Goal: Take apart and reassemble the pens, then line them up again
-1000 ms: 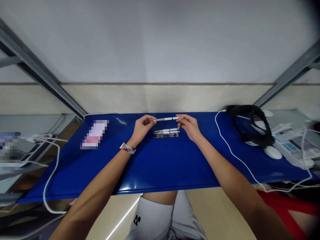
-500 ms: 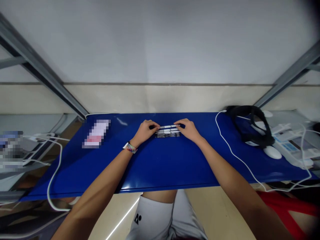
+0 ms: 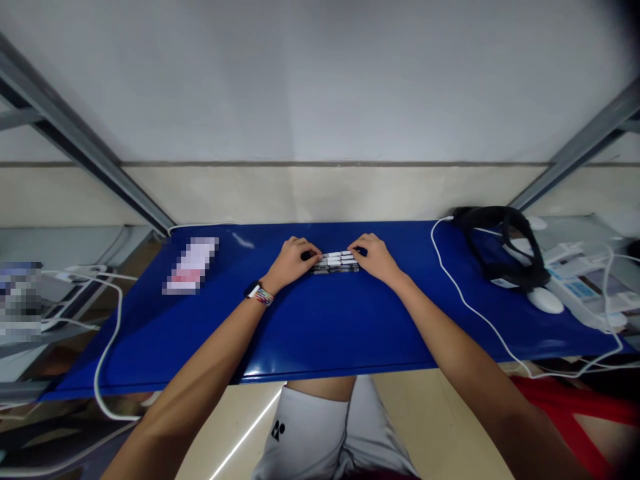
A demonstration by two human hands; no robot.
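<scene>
The row of pens [image 3: 336, 263] lies between left hand [image 3: 296, 259] and right hand [image 3: 373, 258], neither nearer, long axes running hand to hand, both pinching opposite ends of the far pen [image 3: 337, 254].

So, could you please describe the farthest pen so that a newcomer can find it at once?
On the blue table, look between the left hand and the right hand, where pens lie side by side. The wanted pen, partly white, has a hand at each end and lies nearest the wall.
</scene>
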